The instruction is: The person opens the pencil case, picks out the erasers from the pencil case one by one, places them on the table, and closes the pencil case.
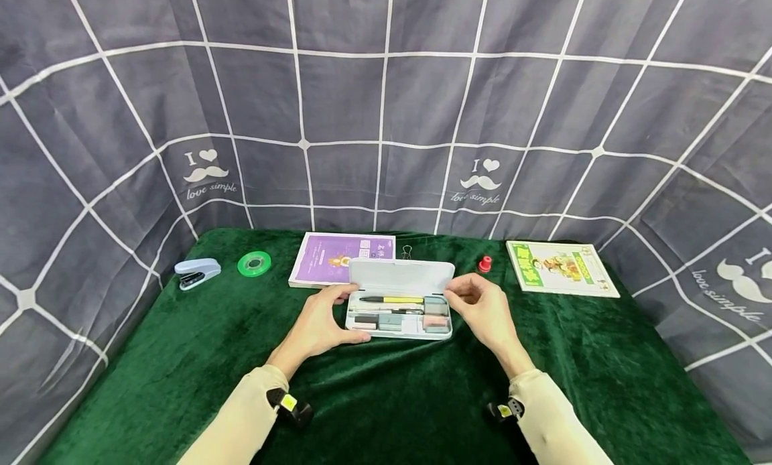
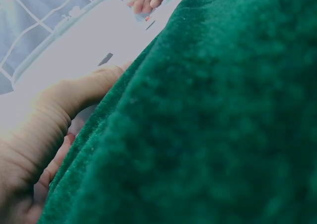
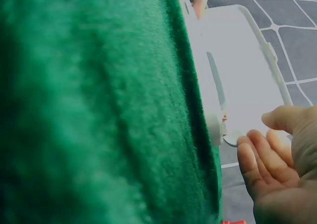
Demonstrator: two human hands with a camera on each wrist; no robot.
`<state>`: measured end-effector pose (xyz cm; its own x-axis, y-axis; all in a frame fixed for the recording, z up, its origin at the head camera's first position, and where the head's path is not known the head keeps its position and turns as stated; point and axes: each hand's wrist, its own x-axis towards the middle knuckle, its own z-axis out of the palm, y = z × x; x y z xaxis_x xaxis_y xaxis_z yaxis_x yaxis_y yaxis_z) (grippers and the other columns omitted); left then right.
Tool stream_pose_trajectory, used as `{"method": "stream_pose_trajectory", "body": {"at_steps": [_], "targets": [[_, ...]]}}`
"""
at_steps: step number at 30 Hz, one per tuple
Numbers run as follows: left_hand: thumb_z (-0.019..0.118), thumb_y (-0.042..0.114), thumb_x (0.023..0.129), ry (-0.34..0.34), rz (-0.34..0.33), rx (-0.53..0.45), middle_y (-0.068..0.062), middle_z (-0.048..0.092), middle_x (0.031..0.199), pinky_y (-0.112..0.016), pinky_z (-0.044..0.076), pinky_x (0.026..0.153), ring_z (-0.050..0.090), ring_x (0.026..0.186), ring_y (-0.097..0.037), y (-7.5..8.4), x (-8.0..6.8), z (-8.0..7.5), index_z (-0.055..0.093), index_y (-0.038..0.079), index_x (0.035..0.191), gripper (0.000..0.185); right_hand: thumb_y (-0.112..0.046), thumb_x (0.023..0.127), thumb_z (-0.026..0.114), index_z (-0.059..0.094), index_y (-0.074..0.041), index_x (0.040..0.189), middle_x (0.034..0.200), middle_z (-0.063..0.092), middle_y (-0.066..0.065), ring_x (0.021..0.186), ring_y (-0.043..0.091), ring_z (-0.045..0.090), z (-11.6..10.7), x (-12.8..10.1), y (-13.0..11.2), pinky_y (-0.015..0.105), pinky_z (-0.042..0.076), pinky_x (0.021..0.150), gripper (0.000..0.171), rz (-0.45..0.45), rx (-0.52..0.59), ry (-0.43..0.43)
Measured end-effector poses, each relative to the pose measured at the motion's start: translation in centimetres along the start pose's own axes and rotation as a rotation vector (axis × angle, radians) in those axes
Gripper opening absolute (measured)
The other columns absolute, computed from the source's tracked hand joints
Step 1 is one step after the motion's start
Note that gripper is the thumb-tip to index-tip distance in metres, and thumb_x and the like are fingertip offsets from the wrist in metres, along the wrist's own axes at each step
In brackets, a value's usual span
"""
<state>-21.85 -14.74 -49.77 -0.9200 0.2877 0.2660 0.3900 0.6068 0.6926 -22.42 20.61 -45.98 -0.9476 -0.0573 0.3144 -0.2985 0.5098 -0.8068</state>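
Note:
A white pencil case (image 1: 399, 325) lies open mid-table with its lid (image 1: 401, 276) standing up. Inside are a yellow-and-black pen (image 1: 392, 299) and several small grey and pink blocks. My left hand (image 1: 318, 325) grips the case's left end, thumb along the front and fingers behind. In the left wrist view the left hand (image 2: 44, 120) lies against the white case (image 2: 74, 50). My right hand (image 1: 484, 309) is at the right end, curled fingertips and thumb on the lid's corner. The right wrist view shows the right hand (image 3: 277, 164) touching the case (image 3: 233, 70) at its end.
On the green velvet cloth (image 1: 181, 358) along the back lie a blue stapler (image 1: 197, 273), a green tape roll (image 1: 254, 263), a purple book (image 1: 328, 257), a binder clip (image 1: 407, 252), a small red object (image 1: 485, 264) and a green-yellow booklet (image 1: 561, 267). Grey checked fabric walls surround the table.

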Motion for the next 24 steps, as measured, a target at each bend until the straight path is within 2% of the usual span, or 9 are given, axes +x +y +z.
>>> {"method": "stream_pose_trajectory", "body": {"at_steps": [3, 7, 13, 19, 24], "targets": [[0.108, 0.045, 0.070, -0.002, -0.007, 0.000, -0.007, 0.072, 0.144, -0.049, 0.060, 0.109, 0.072, 0.122, -0.030, 0.1, -0.1, 0.0, 0.066, 0.013, 0.153, 0.099, -0.006, 0.098, 0.087, 0.082, -0.008, 0.116, 0.103, 0.083, 0.004, 0.092, 0.018, 0.078, 0.3, 0.0, 0.0, 0.030, 0.065, 0.083, 0.019, -0.075, -0.061, -0.087], [0.108, 0.045, 0.070, -0.012, -0.016, -0.001, -0.007, 0.070, 0.148, -0.049, 0.059, 0.111, 0.071, 0.124, -0.030, 0.1, 0.0, -0.1, 0.065, 0.014, 0.154, 0.099, -0.007, 0.096, 0.088, 0.082, -0.006, 0.121, 0.112, 0.082, 0.006, 0.097, 0.023, 0.078, 0.6, 0.0, -0.1, 0.047, 0.067, 0.089, 0.026, -0.217, -0.201, -0.170], [0.108, 0.045, 0.071, -0.016, -0.022, 0.003, -0.005, 0.068, 0.150, -0.049, 0.059, 0.112, 0.070, 0.125, -0.030, 0.0, 0.0, -0.1, 0.064, 0.015, 0.154, 0.098, -0.008, 0.099, 0.084, 0.081, -0.001, 0.126, 0.122, 0.074, 0.012, 0.109, 0.031, 0.069, 0.8, 0.2, -0.7, 0.053, 0.061, 0.096, 0.028, -0.382, -0.347, -0.247], [0.107, 0.047, 0.071, -0.008, -0.015, 0.012, -0.006, 0.069, 0.149, -0.051, 0.059, 0.110, 0.071, 0.124, -0.030, 0.1, 0.0, -0.1, 0.065, 0.016, 0.154, 0.098, -0.002, 0.103, 0.076, 0.081, 0.000, 0.127, 0.120, 0.069, 0.014, 0.109, 0.034, 0.063, 1.0, 0.2, -1.1, 0.055, 0.056, 0.099, 0.024, -0.425, -0.419, -0.282], [0.108, 0.047, 0.070, -0.007, -0.018, 0.010, -0.006, 0.069, 0.149, -0.051, 0.058, 0.110, 0.070, 0.124, -0.029, 0.4, 0.1, -0.2, 0.065, 0.017, 0.153, 0.098, 0.004, 0.103, 0.073, 0.081, -0.003, 0.115, 0.113, 0.069, 0.012, 0.105, 0.032, 0.064, 1.1, 0.3, -1.3, 0.055, 0.056, 0.097, 0.017, -0.428, -0.403, -0.271]]}}
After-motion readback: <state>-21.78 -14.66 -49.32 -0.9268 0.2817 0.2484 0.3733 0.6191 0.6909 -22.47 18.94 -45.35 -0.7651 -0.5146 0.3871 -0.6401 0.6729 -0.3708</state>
